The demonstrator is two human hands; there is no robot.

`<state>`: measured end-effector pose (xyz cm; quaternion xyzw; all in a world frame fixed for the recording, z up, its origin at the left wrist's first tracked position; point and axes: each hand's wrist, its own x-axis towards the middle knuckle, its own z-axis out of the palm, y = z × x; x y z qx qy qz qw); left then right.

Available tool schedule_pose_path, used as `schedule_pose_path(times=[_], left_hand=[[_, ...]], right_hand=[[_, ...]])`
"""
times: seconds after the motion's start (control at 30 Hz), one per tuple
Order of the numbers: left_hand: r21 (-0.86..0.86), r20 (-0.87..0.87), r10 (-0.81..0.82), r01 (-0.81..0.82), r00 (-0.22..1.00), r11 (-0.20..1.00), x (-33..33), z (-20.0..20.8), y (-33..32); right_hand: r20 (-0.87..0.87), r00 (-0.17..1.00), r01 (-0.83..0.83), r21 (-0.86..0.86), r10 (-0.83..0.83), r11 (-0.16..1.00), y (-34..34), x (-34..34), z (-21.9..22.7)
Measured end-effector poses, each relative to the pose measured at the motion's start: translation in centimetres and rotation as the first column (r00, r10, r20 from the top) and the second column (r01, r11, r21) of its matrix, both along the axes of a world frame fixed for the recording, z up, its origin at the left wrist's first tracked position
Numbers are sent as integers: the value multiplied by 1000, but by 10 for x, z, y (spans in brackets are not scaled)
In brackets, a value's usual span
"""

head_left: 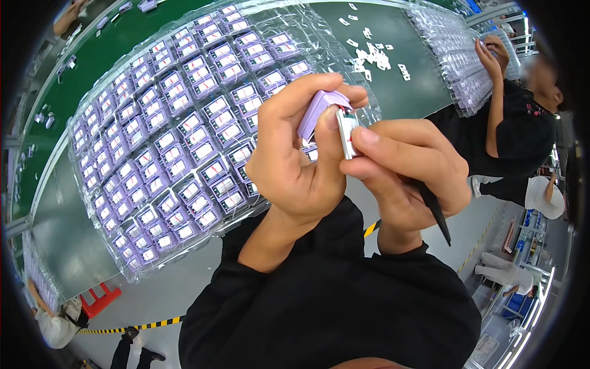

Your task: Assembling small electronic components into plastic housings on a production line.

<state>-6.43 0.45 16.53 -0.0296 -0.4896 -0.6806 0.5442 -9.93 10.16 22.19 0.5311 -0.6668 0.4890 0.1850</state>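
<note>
My left hand (286,163) is raised over the table's near edge, its fingers curled round a small purple plastic casing (316,112). Between the thumb and forefinger of my right hand (421,160) is a flat silver-white piece (347,136), likely a small battery, with a bit of green and red at its top end. My left thumb touches this piece, which sits right beside the casing. A slim black tool (435,212) with a pointed end sticks out below my right fingers; its other end is hidden in the hand.
Clear plastic trays (138,270) at left hold many purple casings with white pieces inside. Small white parts (372,56) lie scattered on the green table (424,92). Another clear tray (442,46) stands at far right, by a co-worker (516,132) in black. A red stool (100,300) is at lower left.
</note>
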Motion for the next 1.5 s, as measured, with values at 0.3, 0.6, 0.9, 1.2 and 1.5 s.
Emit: schedule_pose_path(times=[0.3,0.6,0.9,1.2,1.5], left_hand=[[27,-4,-24,24,1000,999,-2,1,0],[-143,50,-13,20,999,989,-2,3,-7],[-115,75,-91,99,993,988,2,3,-9],[-31,35,-192,193,981,981,3,2,-8],[-498,185,100,6,978,867,15,2,-1]], right_hand=[[30,1000,-8,-38,9,999,-8,-2,2],[-41,999,34,-6,-34,999,-11,-12,10],[-108,994,33,65,-25,997,-13,-22,14],[516,855,73,-32,-46,997,-15,-7,-5],[841,458,-105,-270,287,957,4,2,-3]])
